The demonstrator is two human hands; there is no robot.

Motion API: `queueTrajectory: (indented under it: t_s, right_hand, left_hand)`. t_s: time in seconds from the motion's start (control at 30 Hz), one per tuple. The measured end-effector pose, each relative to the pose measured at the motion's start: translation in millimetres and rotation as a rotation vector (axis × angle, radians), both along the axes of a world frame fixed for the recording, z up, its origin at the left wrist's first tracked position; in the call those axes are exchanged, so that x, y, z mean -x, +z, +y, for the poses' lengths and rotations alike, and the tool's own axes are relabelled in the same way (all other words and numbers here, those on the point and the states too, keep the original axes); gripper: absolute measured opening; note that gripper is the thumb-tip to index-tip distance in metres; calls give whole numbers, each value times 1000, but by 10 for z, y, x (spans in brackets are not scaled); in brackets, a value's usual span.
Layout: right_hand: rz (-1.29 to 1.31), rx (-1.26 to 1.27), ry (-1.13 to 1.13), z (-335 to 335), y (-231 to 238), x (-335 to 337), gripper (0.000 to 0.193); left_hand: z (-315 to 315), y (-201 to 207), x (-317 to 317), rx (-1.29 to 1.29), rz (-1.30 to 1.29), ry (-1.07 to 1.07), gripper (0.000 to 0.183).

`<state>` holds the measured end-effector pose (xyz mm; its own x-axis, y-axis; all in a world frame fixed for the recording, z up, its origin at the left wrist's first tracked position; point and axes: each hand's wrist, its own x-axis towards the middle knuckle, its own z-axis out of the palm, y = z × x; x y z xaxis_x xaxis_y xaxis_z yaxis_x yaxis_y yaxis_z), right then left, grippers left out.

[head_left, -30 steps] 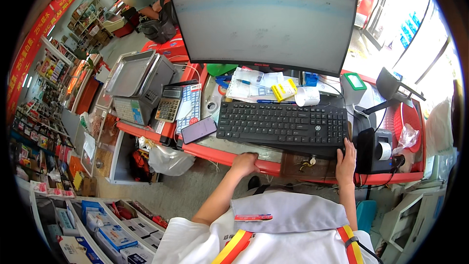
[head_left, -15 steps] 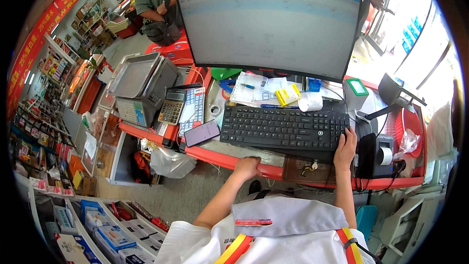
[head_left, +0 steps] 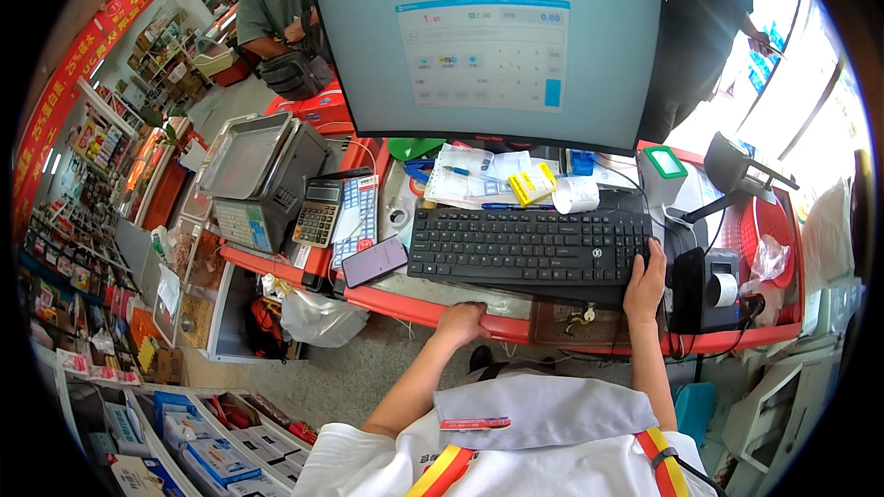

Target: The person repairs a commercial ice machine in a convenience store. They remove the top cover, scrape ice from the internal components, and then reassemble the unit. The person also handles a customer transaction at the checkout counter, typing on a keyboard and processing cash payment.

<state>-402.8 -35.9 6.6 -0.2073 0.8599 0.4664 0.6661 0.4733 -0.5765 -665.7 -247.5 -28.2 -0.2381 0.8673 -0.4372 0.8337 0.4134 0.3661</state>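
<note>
My right hand (head_left: 645,283) is at the right end of a black keyboard (head_left: 525,246), its fingers stretched over the number keys. At the red counter edge (head_left: 405,306), my left hand (head_left: 463,323) is closed on the rim, its fingers partly hidden. Behind the keyboard stands a large monitor (head_left: 488,60) showing a pale window with a number pad on a grey-blue background. A phone (head_left: 375,263) lies left of the keyboard, beside a calculator (head_left: 318,213). Between keyboard and monitor are papers, a yellow box (head_left: 532,184) and a white paper roll (head_left: 576,194).
A scale (head_left: 262,175) stands on the left. To the right are a small receipt printer (head_left: 707,291), a scanner on a stand (head_left: 741,166) and a red basket (head_left: 767,239). A person with a shoulder bag (head_left: 299,75) is beyond the counter; another in dark clothes (head_left: 704,32) stands behind the monitor's right side.
The screen has switched from a full-width list to a smaller window with a number pad. The dark-clothed person has come further into view at right. My hands stay nearly in place.
</note>
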Motion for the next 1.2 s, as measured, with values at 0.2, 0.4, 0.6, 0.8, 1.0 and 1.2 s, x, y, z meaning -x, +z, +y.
queueTrajectory:
  t_s: [0.2, 0.4, 0.6, 0.8, 1.0, 1.2]
  right_hand:
    - [-14, -10, -2, 3, -19, -18, 37]
    - [-8, -10, 2, 1, -6, -14, 36]
    - [4, -16, 6, -6, 12, -10, 36]
    - [3, 11, -7, -13, -4, 5, 35]
    - [5, -6, -3, -5, 17, -32, 35]
    - [16, -34, 20, 11, 38, -10, 34]
  left_hand:
    - [-35, -130, 13, -87, 7, 10, 40]
    - [-29, -140, 15, -79, -8, 19, 40]
    - [-24, -125, 11, -69, -1, 22, 40]
    - [-45, -112, 27, -77, -6, 14, 40]
    - [-29, -113, -3, -87, -2, -10, 42]
    - [-49, -104, -8, -94, -8, -10, 42]
